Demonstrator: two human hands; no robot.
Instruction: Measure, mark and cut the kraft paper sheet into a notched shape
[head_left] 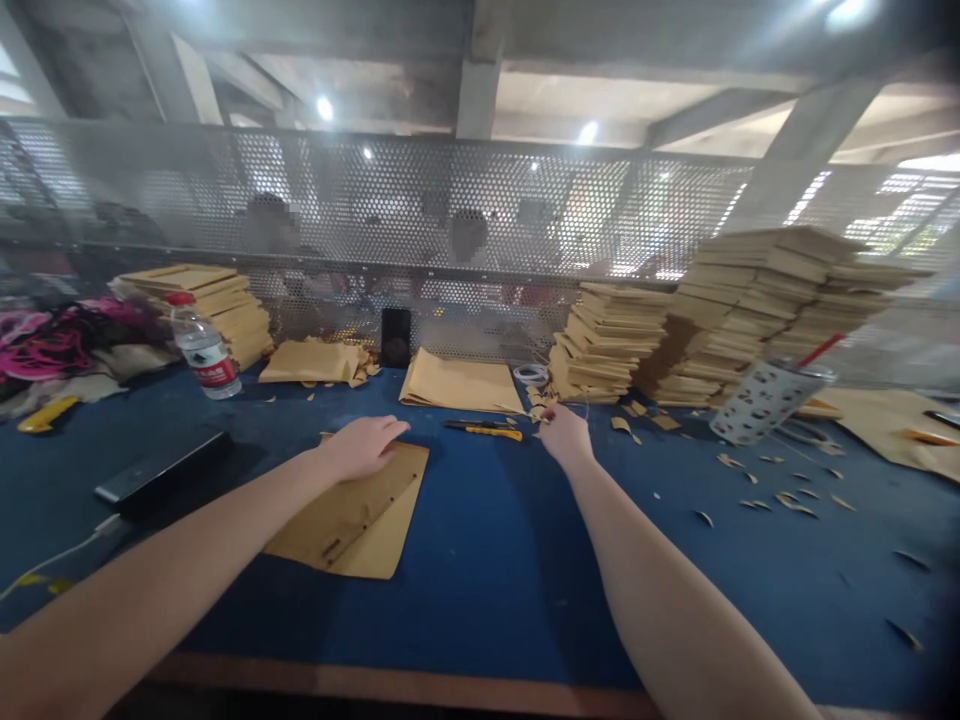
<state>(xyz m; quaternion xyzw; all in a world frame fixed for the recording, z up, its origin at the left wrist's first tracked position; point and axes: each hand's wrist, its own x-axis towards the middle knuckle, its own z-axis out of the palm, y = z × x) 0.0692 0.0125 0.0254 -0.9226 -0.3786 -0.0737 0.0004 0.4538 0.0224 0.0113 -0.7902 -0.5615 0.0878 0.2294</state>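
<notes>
My left hand [364, 447] lies with fingers stretched over the top of a brown kraft-paper piece [360, 520], which has a folded flap and a row of small dark holes. Farther right, my right hand [564, 435] reaches to a small heap of torn paper scraps [537, 400]. Its fingers are drawn together at the scraps; what they pinch is too small to make out. Between the hands lies a yellow and black utility knife [484, 430]. Just behind it is a flat pile of kraft paper [461, 383].
Tall stacks of kraft paper [607, 340] stand back right, beside a patterned tumbler [769, 402] with a red straw. At left are a water bottle [202, 350], a dark power bank [165, 470] and a yellow tool [49, 415]. A phone [396, 337] leans against the perforated metal screen [412, 200].
</notes>
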